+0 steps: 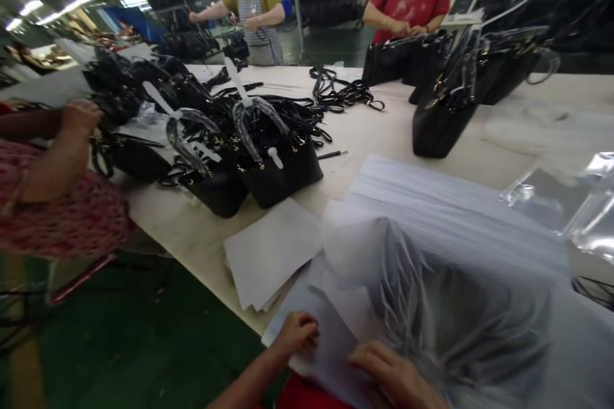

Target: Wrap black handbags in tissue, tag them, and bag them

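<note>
At the bottom centre, my left hand (300, 334) is closed, its fingers curled at the left edge of a pale translucent sheet (330, 326); what they pinch, if anything, is too blurred to tell. My right hand (388, 367) lies a little to the right over the same sheet, fingers bent and closed, with their tips hidden. Beside it, a dark item wrapped in crumpled translucent material (455, 313) covers the lower right of the table. Just beyond my left hand is a stack of white paper sheets (273, 252).
Black handbags (283, 169) with wrapped handles and a pile of black straps (340, 89) cover the table (201, 249). Another black bag (444, 124) stands at right. Clear plastic (595, 204) lies at the right edge. Three people work around the table, one close at left.
</note>
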A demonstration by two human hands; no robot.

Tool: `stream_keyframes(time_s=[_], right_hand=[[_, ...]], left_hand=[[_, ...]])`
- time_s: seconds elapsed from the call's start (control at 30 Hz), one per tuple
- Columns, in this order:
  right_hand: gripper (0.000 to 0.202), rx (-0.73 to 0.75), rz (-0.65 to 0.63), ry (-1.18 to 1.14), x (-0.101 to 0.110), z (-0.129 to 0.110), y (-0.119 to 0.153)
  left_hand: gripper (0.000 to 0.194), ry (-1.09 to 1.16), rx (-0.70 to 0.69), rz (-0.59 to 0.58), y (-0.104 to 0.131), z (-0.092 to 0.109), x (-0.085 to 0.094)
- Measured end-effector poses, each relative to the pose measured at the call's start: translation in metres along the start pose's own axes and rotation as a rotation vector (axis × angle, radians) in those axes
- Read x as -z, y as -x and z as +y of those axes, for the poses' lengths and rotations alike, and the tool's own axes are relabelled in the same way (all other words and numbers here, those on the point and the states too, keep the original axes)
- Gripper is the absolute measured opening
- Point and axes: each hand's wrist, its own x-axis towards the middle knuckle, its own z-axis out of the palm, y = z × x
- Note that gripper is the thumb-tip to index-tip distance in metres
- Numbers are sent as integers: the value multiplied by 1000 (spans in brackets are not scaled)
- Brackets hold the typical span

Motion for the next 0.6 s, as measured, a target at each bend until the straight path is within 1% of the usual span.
stream_keyframes(time_s=[0.03, 0.1, 0.17, 0.2, 0.27, 0.33, 0.4, 0.5, 0.6], right_hand=[[32, 56, 3, -7, -2, -4, -25], [30, 84, 64, 96, -15, -4, -75], [31, 58, 128, 299, -33, 8, -120], [34, 61, 125, 397, -42, 18, -140], [39, 61, 77, 569, -55, 38, -172], [39, 29, 12, 708, -59, 54, -194], [37, -9, -51, 818, -56, 65, -208], [33, 15, -137, 893, -48, 72, -216], [25, 58, -196, 888, -40, 74, -219]], left_hand=[[31, -16, -38, 102, 2, -3, 10], [31, -48, -115, 277, 7, -7, 30], [32, -106, -229, 442, 14, -12, 49], [32, -146, -297, 519, 18, -15, 57], [31, -231, -419, 644, 25, -22, 69], [29, -280, -474, 698, 30, -33, 76], [29, -296, -481, 719, 32, -44, 80], [30, -300, -474, 727, 30, -57, 84], [30, -311, -471, 687, 26, -55, 87]])
